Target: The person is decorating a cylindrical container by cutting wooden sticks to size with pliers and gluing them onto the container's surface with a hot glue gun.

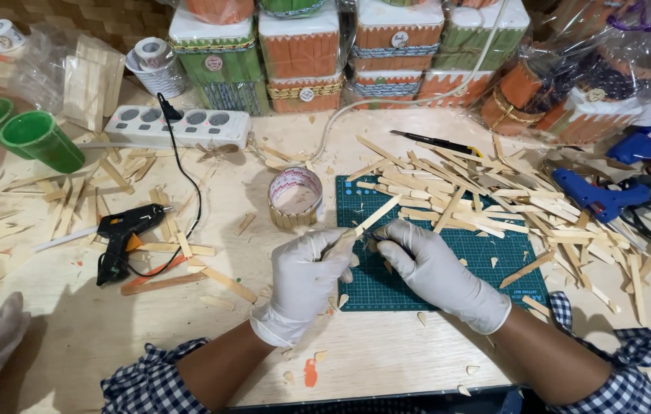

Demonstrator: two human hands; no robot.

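- Wooden craft stick [375, 216]: held over the green cutting mat [494, 253], near its left edge. Judged light, stiff, thin and liable to snap; grip it at the near end, close to the cut.
- Left hand [306, 280]: gloved fingers pinched on the stick's lower end.
- Right hand [429, 268]: gloved fingers curled around a small dark tool, mostly hidden.
- Stacked gift boxes [302, 54]: orange and green, white lids, small round labels, along the far edge.
- Tape roll [295, 198]: just left of the mat.

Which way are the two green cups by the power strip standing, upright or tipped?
Tipped: the green cups lie angled, open mouths facing up-left toward the camera.
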